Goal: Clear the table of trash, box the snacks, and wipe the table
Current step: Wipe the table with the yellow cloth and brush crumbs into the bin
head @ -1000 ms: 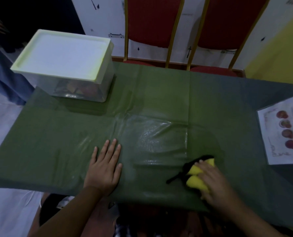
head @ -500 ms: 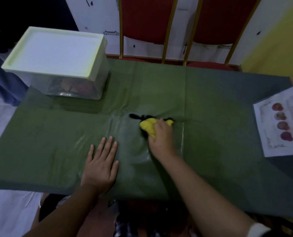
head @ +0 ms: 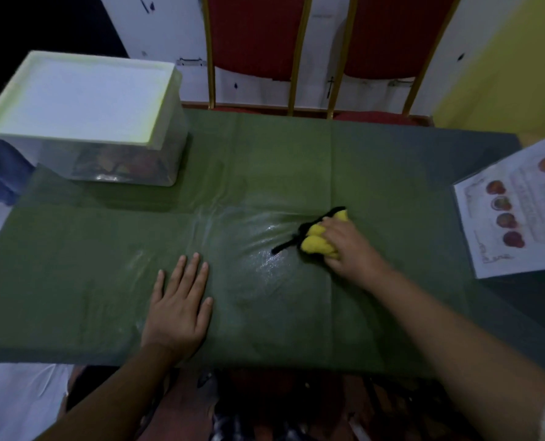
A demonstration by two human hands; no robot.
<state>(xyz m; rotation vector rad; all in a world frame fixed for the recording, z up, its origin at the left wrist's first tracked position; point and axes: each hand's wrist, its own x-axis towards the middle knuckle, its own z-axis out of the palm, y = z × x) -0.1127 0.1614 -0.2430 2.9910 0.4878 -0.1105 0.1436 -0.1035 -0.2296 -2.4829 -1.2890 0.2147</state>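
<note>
on the green table, left hand lies flat; right hand grips yellow sponge.

The table cover was a thin green plastic sheet, matt at its edges, wet and glossy with wrinkles at centre. The sponge at 3 o'clock of centre looked soft yellow foam with a dark rough backing. The box at 10 o'clock was clear glossy plastic under a matt pale lid. The sheet at 3 o'clock was printed paper. The chairs at 12 o'clock showed red cloth in gilt metal frames.
</note>
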